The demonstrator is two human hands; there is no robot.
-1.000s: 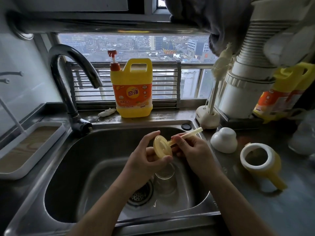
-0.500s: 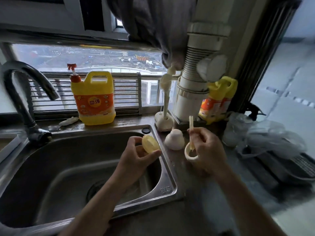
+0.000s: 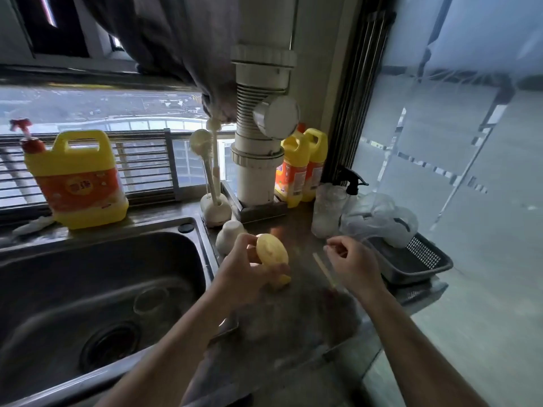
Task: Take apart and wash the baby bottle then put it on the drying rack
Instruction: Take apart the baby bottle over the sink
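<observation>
One yellow disc [image 3: 271,253] clamped in left fingers [image 3: 241,245]; right fingers [image 3: 338,249] curled beside straw [image 3: 322,267] (grip unclear).

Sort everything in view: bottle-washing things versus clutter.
Job: round yellow bottle lid in left hand; thin pale straw; white domed cap; clear bottle body in steel sink; brushes in white stand; yellow detergent jug; dark mesh drying basket.
Clutter: two slimmer yellow bottles; black-trigger spray bottle; crumpled plastic bag.

yellow disc [image 3: 271,253]: tilted, over counter [image 3: 293,312] | pale straw [image 3: 323,268]: slanted, just right
</observation>
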